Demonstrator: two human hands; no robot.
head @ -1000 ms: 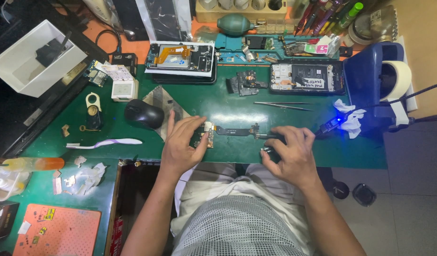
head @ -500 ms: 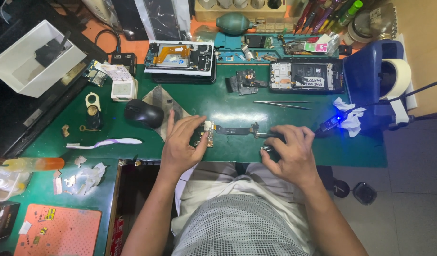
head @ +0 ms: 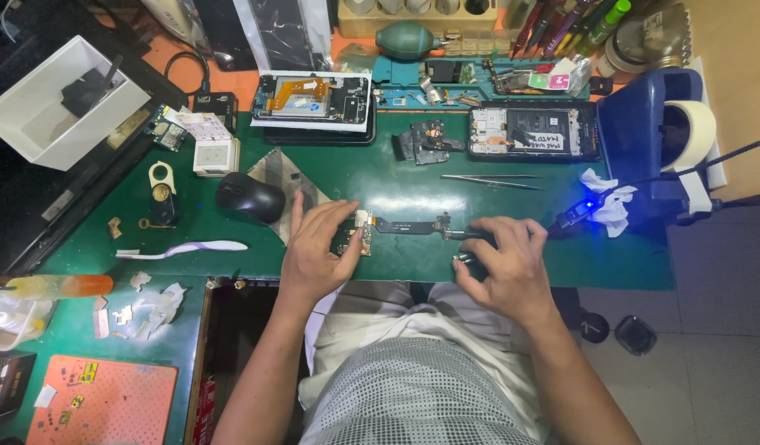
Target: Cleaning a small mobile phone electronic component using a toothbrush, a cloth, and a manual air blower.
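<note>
Green mat (head: 396, 185) | L hand (head: 318, 251) grip pinches circuit board (head: 357, 239) | R hand (head: 503, 264) grip curled, on flex cable (head: 413, 225) end

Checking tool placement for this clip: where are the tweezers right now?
In the head view, the tweezers lie untouched on the green mat, right of centre, just beyond the right hand and in front of the opened phone.

The person wears a pale grey top of fine check-patterned mesh fabric (head: 413, 395) and light beige trousers (head: 380, 309). Both forearms are bare, with no sleeves. The left hand (head: 314, 255) and right hand (head: 507, 268) are ungloved, without rings or watch.
</note>
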